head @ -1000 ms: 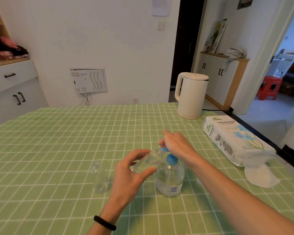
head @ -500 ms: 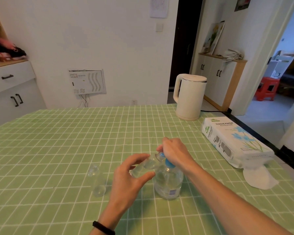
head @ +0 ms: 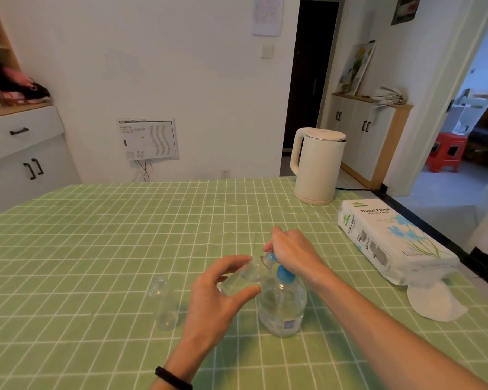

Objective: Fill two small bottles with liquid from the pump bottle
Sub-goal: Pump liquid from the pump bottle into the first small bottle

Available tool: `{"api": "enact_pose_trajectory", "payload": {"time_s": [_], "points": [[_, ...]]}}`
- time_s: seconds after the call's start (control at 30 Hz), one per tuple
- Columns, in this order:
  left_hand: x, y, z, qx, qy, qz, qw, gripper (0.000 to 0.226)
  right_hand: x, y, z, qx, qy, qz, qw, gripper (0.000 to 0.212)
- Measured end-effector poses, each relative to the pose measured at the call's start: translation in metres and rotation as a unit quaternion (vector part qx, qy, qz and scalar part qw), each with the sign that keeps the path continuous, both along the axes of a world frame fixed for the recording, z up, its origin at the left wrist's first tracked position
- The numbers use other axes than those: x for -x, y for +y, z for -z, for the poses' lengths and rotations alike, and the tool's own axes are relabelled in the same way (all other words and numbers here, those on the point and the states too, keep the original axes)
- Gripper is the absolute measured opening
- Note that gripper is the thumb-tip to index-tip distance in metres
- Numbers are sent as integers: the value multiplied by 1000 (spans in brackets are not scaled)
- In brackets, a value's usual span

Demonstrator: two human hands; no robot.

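Observation:
A clear pump bottle (head: 282, 305) with a blue pump head stands on the green checked tablecloth near me. My right hand (head: 290, 251) lies over the pump head, fingers curled round it. My left hand (head: 217, 294) holds a small clear bottle (head: 245, 275) tilted, its mouth up against the blue nozzle. A second small clear bottle (head: 164, 305) stands upright on the cloth, just left of my left hand, uncapped and untouched.
A white electric kettle (head: 317, 170) stands at the table's far right. A pack of tissue paper (head: 389, 240) lies along the right edge, with a white tissue (head: 431, 302) beside it. The green tablecloth (head: 96, 249) stretches left and back.
My hands and the bottles stay in the same hold. My right hand sits a little lower on the pump head than a second ago.

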State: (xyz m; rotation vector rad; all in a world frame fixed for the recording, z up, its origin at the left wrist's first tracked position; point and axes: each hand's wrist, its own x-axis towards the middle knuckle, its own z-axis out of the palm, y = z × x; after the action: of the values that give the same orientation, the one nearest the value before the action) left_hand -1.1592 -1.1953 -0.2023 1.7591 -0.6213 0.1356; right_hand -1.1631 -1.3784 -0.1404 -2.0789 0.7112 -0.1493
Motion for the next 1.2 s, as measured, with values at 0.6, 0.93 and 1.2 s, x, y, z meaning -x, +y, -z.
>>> {"api": "enact_pose_trajectory", "payload": {"time_s": [0.6, 0.93, 1.2], "points": [[1, 0, 1, 7, 8, 1, 1000, 47, 4, 1, -4, -15, 3, -8, 1000, 45], [0, 0, 0, 10, -3, 2, 1000, 47, 1, -2, -2, -9, 5, -7, 1000, 42], [1, -1, 7, 2, 1, -4, 1000, 48, 3, 2, 6, -13, 11, 0, 1000, 37]]}}
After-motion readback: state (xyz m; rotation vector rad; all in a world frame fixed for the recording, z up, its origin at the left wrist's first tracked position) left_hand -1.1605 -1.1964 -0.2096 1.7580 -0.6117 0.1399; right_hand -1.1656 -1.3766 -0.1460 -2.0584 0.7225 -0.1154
